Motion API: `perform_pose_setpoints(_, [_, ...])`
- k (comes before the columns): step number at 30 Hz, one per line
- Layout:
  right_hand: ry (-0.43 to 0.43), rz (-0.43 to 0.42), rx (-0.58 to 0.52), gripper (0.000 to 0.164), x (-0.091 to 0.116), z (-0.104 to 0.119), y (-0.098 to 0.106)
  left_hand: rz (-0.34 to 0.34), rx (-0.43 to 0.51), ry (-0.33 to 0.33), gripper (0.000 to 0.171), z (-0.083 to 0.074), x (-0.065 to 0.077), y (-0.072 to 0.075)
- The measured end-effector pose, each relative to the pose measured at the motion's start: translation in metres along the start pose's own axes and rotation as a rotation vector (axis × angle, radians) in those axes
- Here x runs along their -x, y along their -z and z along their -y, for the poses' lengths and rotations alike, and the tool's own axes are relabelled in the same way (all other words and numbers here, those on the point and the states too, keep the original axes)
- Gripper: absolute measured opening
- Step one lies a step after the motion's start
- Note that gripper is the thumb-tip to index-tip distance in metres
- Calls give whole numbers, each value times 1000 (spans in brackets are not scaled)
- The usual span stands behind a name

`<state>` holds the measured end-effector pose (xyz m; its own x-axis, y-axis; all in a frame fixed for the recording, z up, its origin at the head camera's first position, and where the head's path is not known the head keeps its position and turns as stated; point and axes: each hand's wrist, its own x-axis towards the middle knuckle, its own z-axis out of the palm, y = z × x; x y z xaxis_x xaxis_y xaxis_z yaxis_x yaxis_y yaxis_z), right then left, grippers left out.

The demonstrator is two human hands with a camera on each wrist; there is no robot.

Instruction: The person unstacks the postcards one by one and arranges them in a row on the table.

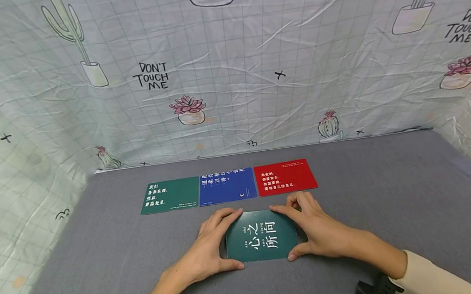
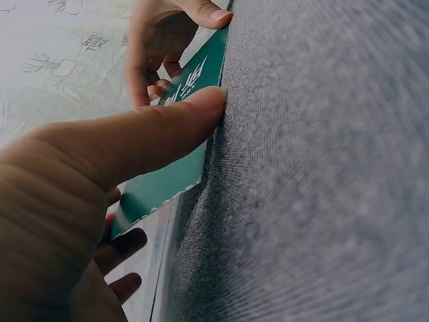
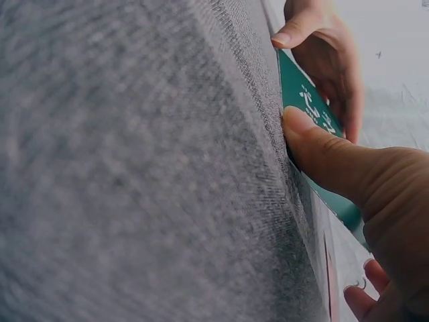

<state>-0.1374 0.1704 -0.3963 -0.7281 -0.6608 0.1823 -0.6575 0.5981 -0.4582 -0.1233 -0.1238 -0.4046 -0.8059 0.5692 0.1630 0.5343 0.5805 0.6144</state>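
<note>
A dark green card (image 1: 263, 252) with large white Chinese characters, turned sideways, is held low over the grey cloth by both hands. At its left end, my left hand (image 1: 204, 250) grips it, thumb on the near edge and fingertips at the far edge. My right hand (image 1: 327, 232) holds the right end the same way, thumb at the near corner. In the left wrist view, the left thumb presses the long edge of the card (image 2: 164, 168), close against the cloth. The right wrist view has the right thumb on the same edge of the card (image 3: 295, 70).
Beyond the hands, a green card (image 1: 180, 199), a blue card (image 1: 223, 193) and a red card (image 1: 301, 173) lie side by side in a row. Grey cloth (image 1: 99, 264) covers the table. A patterned white curtain (image 1: 234, 102) encloses the back and sides.
</note>
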Motion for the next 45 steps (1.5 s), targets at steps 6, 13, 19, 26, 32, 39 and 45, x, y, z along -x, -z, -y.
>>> perform_pose_setpoints(6, [-9, 4, -9, 97, 0, -2, -2, 10, -23, 17, 110, -3, 0, 2])
perform_pose_setpoints(13, [9, 14, -21, 98, 1, -6, -3, 13, -47, 10, 106, -4, -1, 3])
perform_pose_setpoints(19, [28, 15, -15, 103, 4, -9, -2, -18, -53, -4, 102, -4, -5, 6])
perform_pose_setpoints(26, [-8, -4, 24, 102, 7, -12, 5, -39, -54, -1, 100, -8, -11, 7])
perform_pose_setpoints(32, [5, -56, 20, 101, 9, -17, 17, -66, -73, -10, 106, -13, -20, 5])
perform_pose_setpoints(39, [-17, -59, -16, 98, 14, -27, 28, -92, -116, -34, 111, -17, -32, 1])
perform_pose_setpoints(45, [-33, -61, -20, 96, 20, -38, 38, -95, -119, -46, 106, -22, -44, -3])
